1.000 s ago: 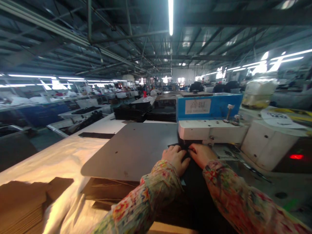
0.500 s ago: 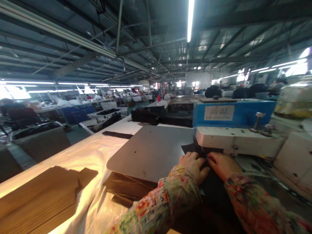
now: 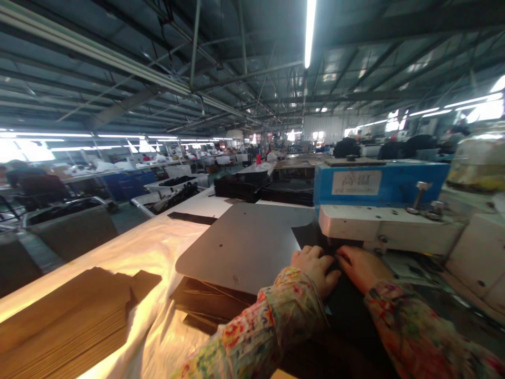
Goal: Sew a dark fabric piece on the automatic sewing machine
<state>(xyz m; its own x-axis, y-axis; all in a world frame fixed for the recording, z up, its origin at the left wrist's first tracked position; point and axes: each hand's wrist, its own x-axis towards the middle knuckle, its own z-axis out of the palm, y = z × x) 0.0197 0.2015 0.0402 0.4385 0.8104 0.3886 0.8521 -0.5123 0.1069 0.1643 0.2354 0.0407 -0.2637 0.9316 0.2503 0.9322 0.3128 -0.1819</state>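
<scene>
Under the white sewing-machine arm, both hands press a dark fabric piece flat.
Left hand and right hand lie fingers-down, pinching nothing; the cloth looks light and limp, best guided near its edges.

Both hands press black material under machine.

Matt grey machine plate, brown cardboard stack, floral cloth sleeves.
</scene>
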